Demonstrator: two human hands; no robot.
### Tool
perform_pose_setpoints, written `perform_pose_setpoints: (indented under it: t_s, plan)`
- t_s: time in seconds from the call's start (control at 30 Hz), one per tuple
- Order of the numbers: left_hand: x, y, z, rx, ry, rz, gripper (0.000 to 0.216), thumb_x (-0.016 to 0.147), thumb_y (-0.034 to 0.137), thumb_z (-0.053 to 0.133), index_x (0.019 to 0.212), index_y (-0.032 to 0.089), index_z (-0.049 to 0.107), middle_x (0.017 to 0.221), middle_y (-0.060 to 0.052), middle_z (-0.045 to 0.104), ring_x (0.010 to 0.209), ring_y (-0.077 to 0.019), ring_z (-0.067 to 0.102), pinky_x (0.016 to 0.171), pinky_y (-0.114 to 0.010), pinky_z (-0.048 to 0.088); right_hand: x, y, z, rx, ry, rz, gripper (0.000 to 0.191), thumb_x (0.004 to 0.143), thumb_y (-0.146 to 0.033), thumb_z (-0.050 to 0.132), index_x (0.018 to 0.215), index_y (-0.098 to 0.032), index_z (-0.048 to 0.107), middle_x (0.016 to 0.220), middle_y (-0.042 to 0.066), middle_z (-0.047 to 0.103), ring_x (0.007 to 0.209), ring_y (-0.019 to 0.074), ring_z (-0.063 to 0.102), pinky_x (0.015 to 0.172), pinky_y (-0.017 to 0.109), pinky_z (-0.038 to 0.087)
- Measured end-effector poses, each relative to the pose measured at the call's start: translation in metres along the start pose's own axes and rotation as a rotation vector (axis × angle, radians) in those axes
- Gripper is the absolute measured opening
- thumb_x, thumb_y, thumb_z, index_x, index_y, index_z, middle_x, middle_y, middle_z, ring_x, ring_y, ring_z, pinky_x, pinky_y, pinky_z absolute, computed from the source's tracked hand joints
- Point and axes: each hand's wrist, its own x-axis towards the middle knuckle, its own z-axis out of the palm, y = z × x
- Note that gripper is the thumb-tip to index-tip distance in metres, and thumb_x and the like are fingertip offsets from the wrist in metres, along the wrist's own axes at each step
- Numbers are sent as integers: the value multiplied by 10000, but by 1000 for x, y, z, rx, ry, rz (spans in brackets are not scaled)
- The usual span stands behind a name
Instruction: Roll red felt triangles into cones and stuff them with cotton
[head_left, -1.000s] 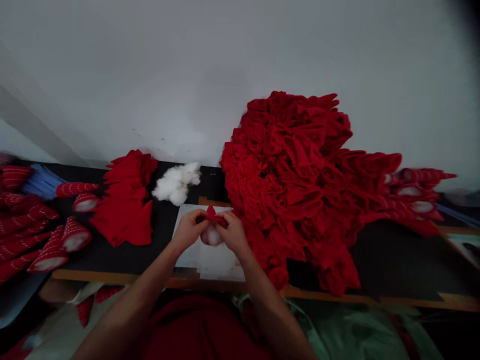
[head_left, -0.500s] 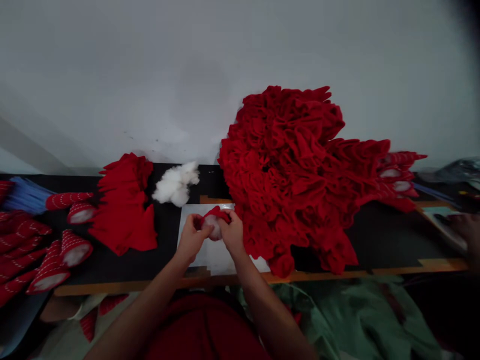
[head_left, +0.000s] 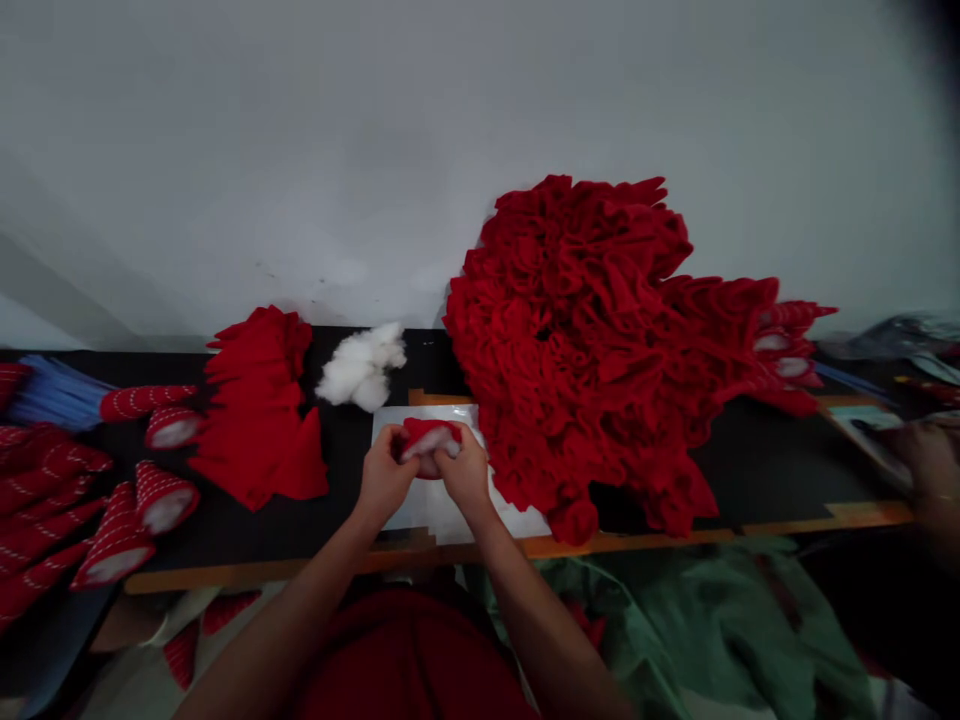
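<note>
The left hand [head_left: 384, 478] and the right hand [head_left: 465, 472] meet over a white sheet [head_left: 510, 516] on the dark table [head_left: 300, 578], and the grip of both is closed on a small red fabric pouch [head_left: 429, 438]. Its white filling [head_left: 427, 465] bulges from the underside and shows at the mouth, with the fingers wrapped close around it. The pouch is held just above the sheet, not resting on it.

As things lie, only a part of the red work looks finished. At the far left sit several stitched red cones [head_left: 163, 497], with white stitching and white-packed mouths; more lie in a loose pile [head_left: 45, 500] beside a blue bundle [head_left: 56, 395]. A few similar cones [head_left: 780, 342] sit at the far edge of the right side.

What remains looks far larger — a great heap of red fabric pieces [head_left: 592, 340] fills the table just right of the hands, and a smaller stack [head_left: 259, 420] lies to their left. Whether these are all unfilled cannot be told from here. Between the stack and the heap sits a wad of white cotton [head_left: 361, 367], visibly small beside them.

At the right edge, a co-worker's hand [head_left: 930, 462] rests apart from all this.
</note>
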Motion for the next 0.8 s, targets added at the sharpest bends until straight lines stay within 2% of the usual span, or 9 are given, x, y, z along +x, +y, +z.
perform_pose_setpoints:
  t_s: [0.1, 0.2, 0.27, 0.37, 0.47, 0.63, 0.7, 0.8]
  plan:
    - [0, 0, -9, -28, 25, -14, 261, 585, 110, 550, 828, 170, 477, 762, 20, 504, 674, -101, 477, 616, -220, 384, 0, 1, 5, 29, 20, 51, 355, 590, -157, 487, 941, -173, 537, 826, 31, 623, 748, 184, 573, 744, 322, 460]
    - [-3, 6, -17, -196, 24, -90, 335, 595, 232, 642, 881, 170, 478, 792, 12, 503, 691, -101, 480, 614, -221, 402, 0, 2, 9, 188, 14, 82, 331, 589, -170, 481, 917, -176, 526, 785, 13, 615, 685, 163, 567, 664, 283, 472]
    - [-7, 11, -21, -324, 17, -160, 329, 632, 308, 631, 890, 168, 483, 794, 8, 508, 694, -98, 486, 617, -222, 413, 0, 3, 13, 275, 19, 100, 319, 589, -173, 481, 905, -181, 520, 763, 1, 605, 670, 154, 562, 639, 267, 471]
    - [-11, 12, -24, -400, 3, -217, 310, 647, 327, 618, 879, 159, 499, 806, 2, 529, 698, -97, 497, 633, -229, 422, -2, 4, 18, 325, 6, 106, 326, 593, -176, 486, 918, -182, 511, 755, -5, 596, 670, 150, 558, 641, 266, 471]
    - [-8, 5, -24, -306, 28, -165, 275, 621, 275, 624, 837, 151, 509, 775, 4, 537, 681, -101, 493, 626, -231, 410, -5, 3, 23, 340, -34, 99, 334, 592, -176, 486, 925, -183, 506, 762, -4, 596, 671, 150, 558, 647, 271, 475]
    - [-2, -7, -24, 115, 177, -40, 69, 646, 178, 518, 709, 166, 492, 629, 27, 481, 585, -102, 436, 571, -233, 361, -8, 2, 27, 275, -26, 81, 330, 587, -171, 494, 916, -192, 508, 792, 2, 593, 706, 159, 559, 691, 286, 474]
    - [-3, -2, -27, 175, 142, 9, 115, 638, 166, 510, 752, 169, 494, 686, 14, 493, 620, -112, 456, 593, -239, 379, -8, 2, 26, 226, -16, 67, 332, 595, -169, 486, 925, -195, 509, 807, 5, 596, 722, 164, 559, 713, 297, 471]
    - [-5, 15, -35, 249, 32, 110, 328, 618, 186, 549, 943, 171, 506, 928, -50, 495, 780, -150, 486, 647, -260, 417, -7, -1, 20, 168, -74, 8, 343, 593, -156, 482, 931, -197, 524, 849, 12, 608, 749, 168, 562, 725, 297, 466]
